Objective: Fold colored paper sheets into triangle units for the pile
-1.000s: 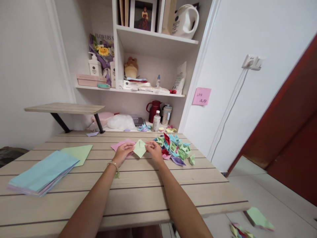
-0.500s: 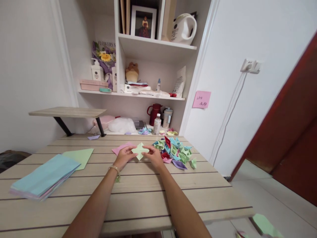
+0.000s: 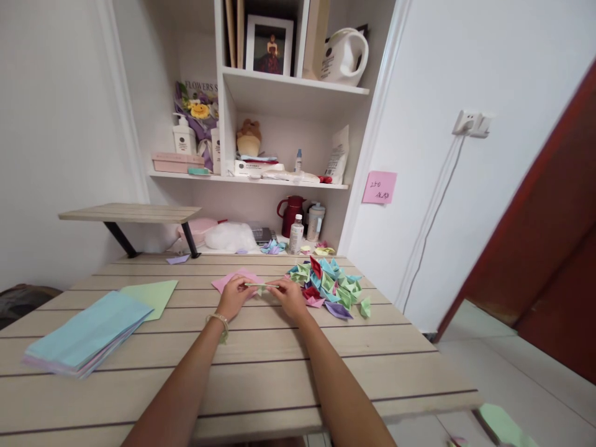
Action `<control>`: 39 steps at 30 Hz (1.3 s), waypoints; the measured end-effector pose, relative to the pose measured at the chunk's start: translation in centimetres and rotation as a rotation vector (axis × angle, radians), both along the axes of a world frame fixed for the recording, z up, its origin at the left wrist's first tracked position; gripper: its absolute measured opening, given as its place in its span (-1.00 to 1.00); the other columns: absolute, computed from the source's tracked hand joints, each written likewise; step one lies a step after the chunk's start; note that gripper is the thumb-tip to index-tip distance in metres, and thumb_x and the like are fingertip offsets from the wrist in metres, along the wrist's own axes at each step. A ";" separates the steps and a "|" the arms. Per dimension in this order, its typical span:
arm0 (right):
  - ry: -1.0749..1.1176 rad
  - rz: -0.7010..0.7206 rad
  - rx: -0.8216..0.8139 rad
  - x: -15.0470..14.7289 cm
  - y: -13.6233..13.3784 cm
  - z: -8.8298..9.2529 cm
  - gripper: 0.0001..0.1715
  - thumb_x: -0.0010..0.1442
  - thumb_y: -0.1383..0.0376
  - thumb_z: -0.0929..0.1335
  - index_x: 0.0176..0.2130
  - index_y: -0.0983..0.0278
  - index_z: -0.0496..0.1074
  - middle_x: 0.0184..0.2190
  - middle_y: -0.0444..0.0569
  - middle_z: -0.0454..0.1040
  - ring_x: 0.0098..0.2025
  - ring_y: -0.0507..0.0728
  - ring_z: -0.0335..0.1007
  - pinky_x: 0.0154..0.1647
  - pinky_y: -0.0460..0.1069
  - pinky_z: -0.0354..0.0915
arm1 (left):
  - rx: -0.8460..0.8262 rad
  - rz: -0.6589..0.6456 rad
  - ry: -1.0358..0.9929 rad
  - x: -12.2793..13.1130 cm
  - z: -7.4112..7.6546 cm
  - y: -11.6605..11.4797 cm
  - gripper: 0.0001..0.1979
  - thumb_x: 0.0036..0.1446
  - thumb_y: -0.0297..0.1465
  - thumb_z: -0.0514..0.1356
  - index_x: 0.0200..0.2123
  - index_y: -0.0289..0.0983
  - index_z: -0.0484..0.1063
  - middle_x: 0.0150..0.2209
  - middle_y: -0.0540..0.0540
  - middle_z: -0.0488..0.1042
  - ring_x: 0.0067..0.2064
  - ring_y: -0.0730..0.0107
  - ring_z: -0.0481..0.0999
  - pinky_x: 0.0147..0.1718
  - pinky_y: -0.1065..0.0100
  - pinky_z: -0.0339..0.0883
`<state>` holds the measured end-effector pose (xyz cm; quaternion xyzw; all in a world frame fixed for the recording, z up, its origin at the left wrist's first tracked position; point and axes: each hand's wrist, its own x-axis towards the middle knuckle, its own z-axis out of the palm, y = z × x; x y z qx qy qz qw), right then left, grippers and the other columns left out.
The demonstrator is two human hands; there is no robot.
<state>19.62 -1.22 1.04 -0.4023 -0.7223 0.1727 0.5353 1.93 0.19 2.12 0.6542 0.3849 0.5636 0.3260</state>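
Observation:
My left hand (image 3: 233,296) and my right hand (image 3: 289,295) pinch a folded pale green paper piece (image 3: 261,285) between them, just above the wooden table (image 3: 261,366). The piece is seen edge-on, as a thin flat strip. A pink sheet (image 3: 229,279) lies on the table under and behind my left hand. A heap of several folded paper shapes (image 3: 330,283) in green, blue, red and purple sits just right of my right hand. A bracelet is on my left wrist.
A stack of coloured sheets (image 3: 84,332) with blue on top lies at the left, a green sheet (image 3: 149,295) beside it. Shelves (image 3: 279,180) at the back hold bottles, a red jug and a kettle. More folded paper lies on the floor (image 3: 500,422) at the right.
The green piece faced me as a diamond, then tipped flat until only its edge shows. Both hands stayed pinched on it and lowered slightly toward the table.

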 end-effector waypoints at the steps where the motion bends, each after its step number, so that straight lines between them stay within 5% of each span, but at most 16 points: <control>1: -0.028 -0.018 0.006 0.0 0.0 0.0 -0.84 0.01 0.25 0.33 -0.39 0.23 0.51 -0.47 -0.05 0.49 -0.44 0.09 0.33 -0.41 -0.05 0.19 | 0.005 0.011 -0.017 0.0 0.0 0.0 -0.84 -0.31 -0.35 0.32 -0.58 -0.29 0.45 -0.50 -0.04 0.39 -0.41 0.40 0.37 -0.39 0.41 0.28; 8: -0.113 -0.008 -0.057 -0.1 0.0 -0.4 -0.83 0.04 0.27 0.30 -0.40 0.28 0.47 -0.55 -0.10 0.48 -0.54 0.03 0.32 -0.47 -0.11 0.18 | -0.165 -0.102 -0.087 0.3 -0.5 0.1 -0.75 -0.28 -0.27 0.30 -0.55 -0.32 0.40 -0.56 0.00 0.36 -0.50 0.45 0.33 -0.49 0.43 0.25; 13: -0.062 0.026 -0.131 -0.3 0.1 -0.6 -0.76 0.06 0.20 0.28 -0.39 0.30 0.45 -0.53 -0.08 0.50 -0.51 0.04 0.37 -0.48 -0.11 0.22 | -0.128 -0.119 0.067 0.1 -0.8 0.2 -0.71 -0.18 -0.21 0.22 -0.53 -0.36 0.40 -0.56 -0.01 0.38 -0.50 0.46 0.32 -0.50 0.45 0.20; 28: 0.037 0.012 -0.160 -0.7 0.0 -0.7 -0.65 0.03 0.09 0.28 -0.46 0.32 0.45 -0.63 -0.11 0.44 -0.58 0.03 0.34 -0.55 -0.12 0.22 | -0.178 -0.209 0.012 0.7 -1.2 0.3 -0.74 -0.10 -0.22 0.17 -0.51 -0.34 0.40 -0.59 0.00 0.39 -0.50 0.46 0.35 -0.50 0.45 0.21; 33: 0.203 0.102 -0.242 -1.0 0.0 -0.8 -0.53 0.06 0.00 0.22 -0.55 0.32 0.39 -0.68 -0.13 0.34 -0.59 0.03 0.30 -0.55 -0.10 0.25 | -0.173 -0.201 0.030 0.6 -1.1 0.2 -0.73 -0.08 -0.21 0.15 -0.53 -0.34 0.42 -0.60 0.01 0.40 -0.52 0.46 0.35 -0.51 0.45 0.20; 39: 0.317 0.137 -0.290 -1.0 0.5 -1.0 -0.61 -0.04 0.03 0.32 -0.47 0.32 0.44 -0.67 -0.15 0.31 -0.62 0.00 0.21 -0.60 -0.11 0.22 | -0.219 -0.249 -0.039 0.8 -1.1 0.2 -0.76 -0.16 -0.24 0.22 -0.50 -0.33 0.38 -0.61 0.03 0.39 -0.54 0.49 0.36 -0.53 0.47 0.21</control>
